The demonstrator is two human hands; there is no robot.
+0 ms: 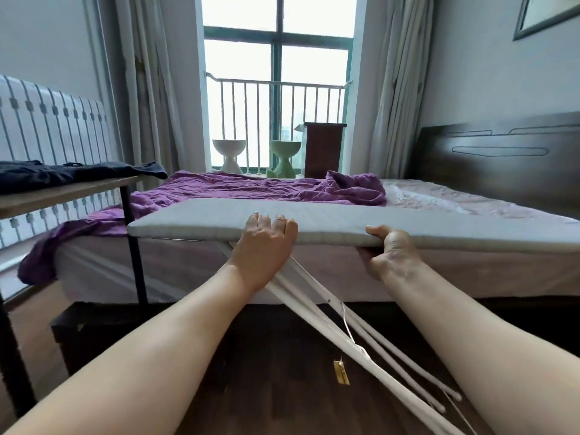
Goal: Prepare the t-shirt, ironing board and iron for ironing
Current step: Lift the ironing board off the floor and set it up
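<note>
A grey padded ironing board (345,219) lies level across the middle of the view, in front of the bed. My left hand (266,243) grips its near edge with the fingers over the top. My right hand (389,249) clasps the same edge further right, thumb on top and fingers underneath. The board's white metal legs (317,315) slant down to the right toward the floor, folded close together. A dark t-shirt (72,172) lies spread on the wooden table at the left. No iron is in view.
A bed (423,196) with a crumpled purple sheet (251,186) stands just behind the board. A wooden table with black legs (62,189) is at the left. Dark wood floor lies below. A balcony window with two stools and curtains is at the back.
</note>
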